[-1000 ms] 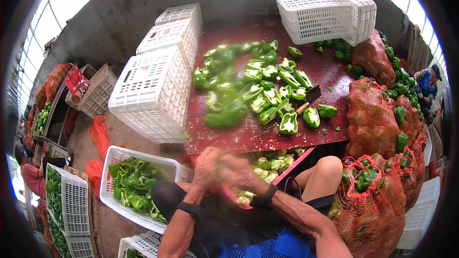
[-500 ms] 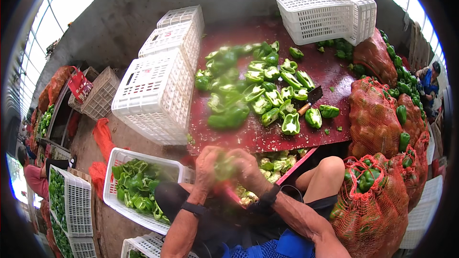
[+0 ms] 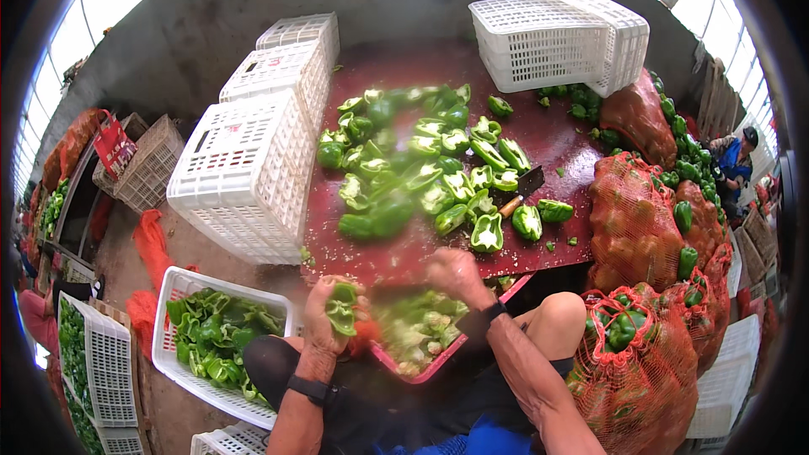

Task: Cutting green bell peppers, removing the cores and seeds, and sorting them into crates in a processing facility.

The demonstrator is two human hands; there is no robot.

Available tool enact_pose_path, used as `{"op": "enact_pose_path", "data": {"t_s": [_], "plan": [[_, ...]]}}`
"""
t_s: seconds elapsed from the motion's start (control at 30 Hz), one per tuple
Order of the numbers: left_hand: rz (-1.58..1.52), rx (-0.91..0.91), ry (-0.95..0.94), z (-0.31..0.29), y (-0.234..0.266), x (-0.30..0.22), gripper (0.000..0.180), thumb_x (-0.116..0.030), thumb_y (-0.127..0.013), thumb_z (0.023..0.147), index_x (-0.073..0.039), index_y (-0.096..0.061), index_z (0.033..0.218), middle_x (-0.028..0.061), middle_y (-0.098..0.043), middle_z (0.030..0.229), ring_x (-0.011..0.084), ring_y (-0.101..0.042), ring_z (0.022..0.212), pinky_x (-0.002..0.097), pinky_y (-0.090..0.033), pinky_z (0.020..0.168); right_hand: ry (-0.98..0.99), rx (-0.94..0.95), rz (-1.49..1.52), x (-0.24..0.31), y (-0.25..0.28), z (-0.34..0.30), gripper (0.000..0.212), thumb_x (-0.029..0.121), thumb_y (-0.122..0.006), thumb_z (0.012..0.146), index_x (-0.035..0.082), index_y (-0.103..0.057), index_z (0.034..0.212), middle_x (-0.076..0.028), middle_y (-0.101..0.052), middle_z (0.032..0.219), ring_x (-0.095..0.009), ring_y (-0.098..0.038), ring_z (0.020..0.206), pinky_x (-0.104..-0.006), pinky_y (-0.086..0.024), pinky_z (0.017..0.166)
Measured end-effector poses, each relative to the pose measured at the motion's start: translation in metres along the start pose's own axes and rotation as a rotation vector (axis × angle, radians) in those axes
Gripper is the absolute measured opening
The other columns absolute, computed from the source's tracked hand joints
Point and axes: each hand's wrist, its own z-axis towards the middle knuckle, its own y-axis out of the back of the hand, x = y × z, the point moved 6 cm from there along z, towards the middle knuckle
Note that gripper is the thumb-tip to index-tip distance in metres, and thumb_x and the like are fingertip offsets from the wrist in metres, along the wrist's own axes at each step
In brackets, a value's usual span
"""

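Observation:
Held in my left hand (image 3: 320,320) is a hollowed green pepper half (image 3: 341,308), just above the near edge of the red table (image 3: 565,253). My right hand (image 3: 461,276) is apart from it, over a pink tub (image 3: 413,375) of pale pepper cores (image 3: 425,324). Its fingers are curled in; anything between them is hidden. Many cut green pepper halves (image 3: 459,185) lie on the table beyond my hands, some of them blurred. A knife (image 3: 528,183) with a dark blade and wooden handle rests among them.
A white crate (image 3: 291,307) of pepper pieces stands at my left. White crates (image 3: 240,168) line the table's left side; more crates (image 3: 539,34) sit at its far right. Red mesh sacks (image 3: 640,371) of peppers crowd my right. Another person (image 3: 735,164) is at the far right.
My hands have parted: the left moved left and down with the pepper half, the right moved right over the tub. The whole view has shifted slightly.

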Motion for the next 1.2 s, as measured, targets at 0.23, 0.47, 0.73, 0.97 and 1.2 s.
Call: {"op": "enact_pose_path", "data": {"t_s": [0.23, 0.47, 0.73, 0.97, 1.2], "plan": [[0.271, -0.068, 0.020, 0.009, 0.013, 0.009, 0.009, -0.011, -0.055, 0.094, -0.002, -0.055, 0.097, 0.0209, -0.065, 0.095, 0.0270, -0.067, 0.076, 0.0334, -0.057, 0.054, 0.353, -0.370, -0.685, 0.011, 0.037, 0.061, 0.021, 0.000, -0.057, 0.070, 0.005, -0.059, 0.090, -0.018, -0.060, 0.099, -0.036, -0.057, 0.098, -0.0487, -0.044, 0.086], [0.453, -0.067, 0.095, 0.015, 0.001, 0.017, 0.013, -0.011, -0.060, 0.094, -0.001, -0.057, 0.101, 0.0144, -0.066, 0.090, 0.0191, -0.066, 0.067, 0.0277, -0.055, 0.048, 0.249, -0.201, -0.667, -0.036, 0.017, 0.082, 0.008, 0.009, -0.058, 0.074, 0.005, -0.054, 0.080, -0.019, -0.062, 0.077, -0.040, -0.062, 0.079, -0.0515, -0.049, 0.071], [0.532, -0.108, 0.108, 0.010, -0.009, 0.019, 0.045, -0.025, -0.066, 0.094, -0.001, -0.053, 0.129, 0.0100, -0.066, 0.094, 0.0165, -0.067, 0.069, 0.0252, -0.051, 0.046, 0.030, 0.546, 0.680, 0.079, -0.003, 0.002, 0.031, 0.021, -0.057, 0.094, 0.001, -0.066, 0.116, -0.007, -0.069, 0.099, -0.012, -0.064, 0.085, -0.0275, -0.053, 0.071], [0.660, 0.076, 0.166, -0.002, -0.023, 0.014, 0.047, -0.014, -0.068, 0.089, -0.001, -0.054, 0.132, 0.0069, -0.067, 0.105, 0.0130, -0.066, 0.073, 0.0251, -0.053, 0.053, -0.024, 0.617, 0.470, 0.089, -0.023, -0.027, 0.044, 0.036, -0.064, 0.092, -0.001, -0.064, 0.116, -0.006, -0.068, 0.091, -0.012, -0.063, 0.079, -0.0276, -0.051, 0.067], [0.824, -0.016, -0.114, 0.011, 0.003, 0.017, 0.042, -0.009, -0.069, 0.086, 0.000, -0.058, 0.126, 0.0072, -0.068, 0.104, 0.0129, -0.065, 0.081, 0.0254, -0.054, 0.067, 0.235, 0.080, -0.148, 0.095, -0.032, -0.046, 0.036, 0.030, -0.067, 0.090, -0.002, -0.064, 0.106, -0.015, -0.066, 0.080, -0.016, -0.066, 0.071, -0.0335, -0.054, 0.060]]}}
